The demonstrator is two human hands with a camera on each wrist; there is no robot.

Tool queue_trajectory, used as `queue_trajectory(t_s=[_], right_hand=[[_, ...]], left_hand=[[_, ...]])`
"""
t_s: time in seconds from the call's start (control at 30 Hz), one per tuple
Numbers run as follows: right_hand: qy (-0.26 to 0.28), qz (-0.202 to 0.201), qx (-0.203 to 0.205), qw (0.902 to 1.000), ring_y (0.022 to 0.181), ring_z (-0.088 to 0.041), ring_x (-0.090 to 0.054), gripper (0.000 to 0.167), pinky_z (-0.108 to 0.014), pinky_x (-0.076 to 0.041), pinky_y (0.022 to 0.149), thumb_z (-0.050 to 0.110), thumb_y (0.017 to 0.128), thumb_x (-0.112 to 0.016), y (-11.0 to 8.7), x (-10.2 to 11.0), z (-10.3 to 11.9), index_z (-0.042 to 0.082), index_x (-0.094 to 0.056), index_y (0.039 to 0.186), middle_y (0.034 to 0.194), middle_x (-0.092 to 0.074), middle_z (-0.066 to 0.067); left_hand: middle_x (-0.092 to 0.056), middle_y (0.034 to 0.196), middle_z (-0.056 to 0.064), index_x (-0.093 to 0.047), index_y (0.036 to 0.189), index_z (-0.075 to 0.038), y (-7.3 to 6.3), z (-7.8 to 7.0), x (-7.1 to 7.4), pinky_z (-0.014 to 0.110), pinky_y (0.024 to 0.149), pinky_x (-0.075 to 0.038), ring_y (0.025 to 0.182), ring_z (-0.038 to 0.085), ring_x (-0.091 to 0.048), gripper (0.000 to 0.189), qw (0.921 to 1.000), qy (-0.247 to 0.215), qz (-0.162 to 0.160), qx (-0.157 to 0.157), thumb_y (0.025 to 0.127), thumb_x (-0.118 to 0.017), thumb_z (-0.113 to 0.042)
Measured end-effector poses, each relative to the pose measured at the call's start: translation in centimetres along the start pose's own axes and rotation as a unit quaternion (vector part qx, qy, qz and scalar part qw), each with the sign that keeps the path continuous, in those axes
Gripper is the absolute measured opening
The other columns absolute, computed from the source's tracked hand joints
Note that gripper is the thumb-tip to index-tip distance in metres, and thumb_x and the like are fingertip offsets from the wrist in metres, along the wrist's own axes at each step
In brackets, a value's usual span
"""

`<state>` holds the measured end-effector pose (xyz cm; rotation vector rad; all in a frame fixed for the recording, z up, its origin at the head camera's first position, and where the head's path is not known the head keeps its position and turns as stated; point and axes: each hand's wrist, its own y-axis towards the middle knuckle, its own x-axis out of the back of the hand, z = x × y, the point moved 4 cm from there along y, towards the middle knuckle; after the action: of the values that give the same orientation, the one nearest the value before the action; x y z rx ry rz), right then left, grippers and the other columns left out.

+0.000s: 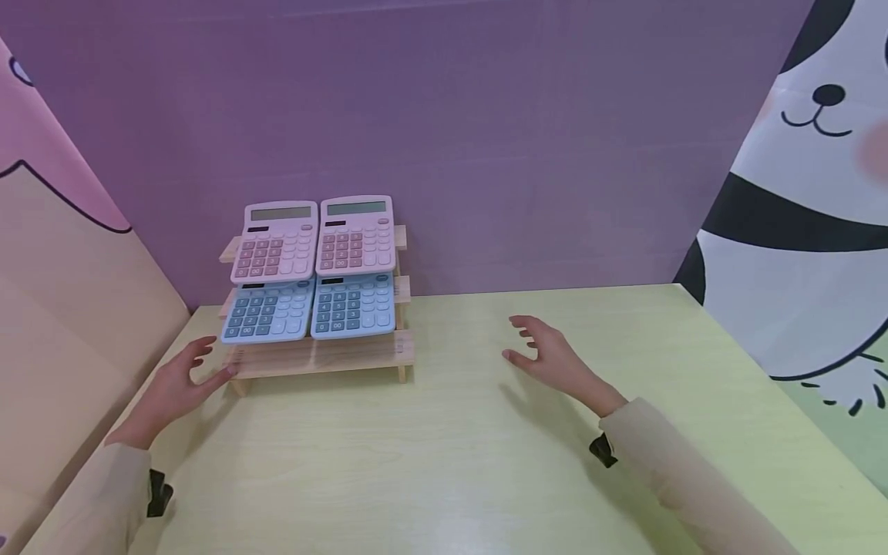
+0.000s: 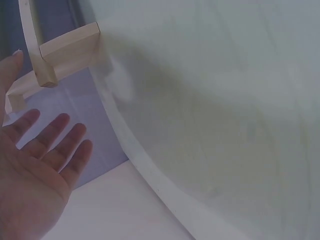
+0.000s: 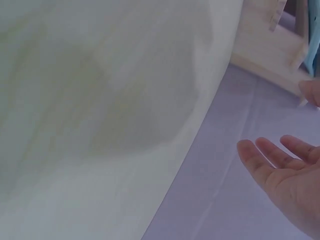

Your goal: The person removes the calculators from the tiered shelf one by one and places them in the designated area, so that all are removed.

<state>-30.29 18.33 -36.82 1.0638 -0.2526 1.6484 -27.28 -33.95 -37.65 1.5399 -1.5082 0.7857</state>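
A tiered wooden rack stands at the back left of the table. Two pink calculators, a left one and a right one, lean side by side on its upper level. Below them sit two blue calculators, a left one and a right one, their tops partly hidden behind the pink ones. My left hand is beside the rack's front left corner, fingers spread and thumb close to the lowest shelf; whether it touches cannot be told. To the right of the rack, my right hand hovers over the table, fingers loosely bent, holding nothing.
The pale wood-grain table meets a purple backdrop at its far edge. A beige and pink panel borders the left side. On the right is a panda picture.
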Motion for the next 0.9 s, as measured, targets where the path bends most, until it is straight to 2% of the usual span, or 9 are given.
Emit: queue_trajectory(t_s=[0.43, 0.67, 0.9], right_hand=[[0.055, -0.005, 0.018, 0.9983, 0.105, -0.034, -0.057, 0.047, -0.045, -0.05, 0.086, 0.014, 0.084, -0.065, 2.0, -2.3, 2.8, -0.001, -0.046, 0.124, 0.12, -0.054, -0.019], [0.08, -0.008, 0.019, 0.9966, 0.103, -0.034, -0.058, 0.044, -0.044, -0.051, 0.085, 0.013, 0.083, -0.065, 3.0, -3.8, 3.5, -0.001, -0.048, 0.122, 0.117, -0.056, -0.018], [0.115, 0.003, 0.013, 0.9932, 0.103, -0.04, -0.057, 0.044, -0.047, -0.05, 0.085, 0.011, 0.083, -0.065, 3.8, -5.4, 4.0, -0.002, -0.048, 0.121, 0.115, -0.056, -0.02]], left_hand=[[-0.044, 0.126, 0.034, -0.027, 0.137, 0.001, 0.3, -0.4, 0.0, 0.061, 0.088, -0.041, 0.111, 0.053, -0.045, 0.07, 0.9991, -0.042, 0.0, -0.01, 0.088, -0.056, -0.04], [-0.041, 0.13, 0.032, -0.023, 0.139, 0.001, 0.8, -0.1, -0.5, 0.059, 0.089, -0.042, 0.114, 0.05, -0.043, 0.076, 0.9983, -0.054, 0.021, 0.008, 0.088, -0.055, -0.045], [-0.04, 0.131, 0.032, -0.022, 0.14, 0.001, 1.2, -0.1, -0.8, 0.059, 0.09, -0.041, 0.116, 0.05, -0.042, 0.077, 0.9969, -0.067, 0.037, 0.016, 0.088, -0.054, -0.046]])
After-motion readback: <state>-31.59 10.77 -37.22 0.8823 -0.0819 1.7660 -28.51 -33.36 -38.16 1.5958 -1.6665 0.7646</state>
